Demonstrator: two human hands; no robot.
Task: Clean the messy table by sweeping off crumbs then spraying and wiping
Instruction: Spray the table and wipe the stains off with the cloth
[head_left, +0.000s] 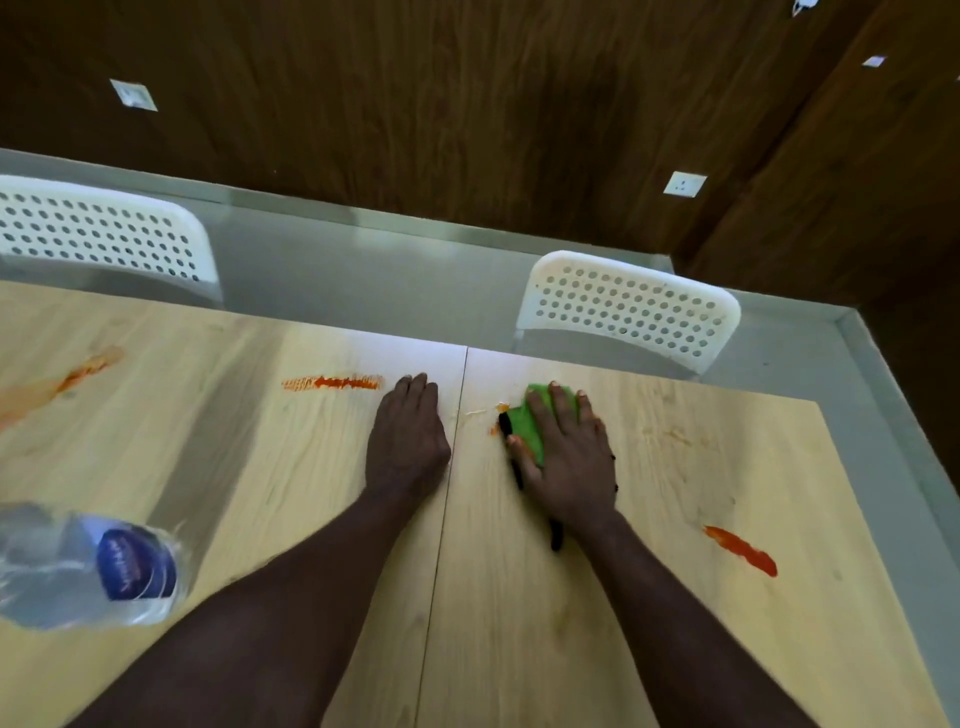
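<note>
My right hand (569, 457) presses flat on a green cloth (530, 423) with a black edge, on the light wooden table (571, 649) right of its centre seam. A small orange smudge (493, 428) sits at the cloth's left edge. My left hand (408, 436) rests flat on the table just left of the seam, fingers straight. Orange smears lie at the far middle (332, 383), far left (78, 374) and near right (743, 551).
A clear plastic bottle with a blue label (104, 566) stands at the near left, blurred. Two white perforated chairs (628, 306) (104, 234) stand behind the table's far edge. A dark wood-panelled wall rises behind them.
</note>
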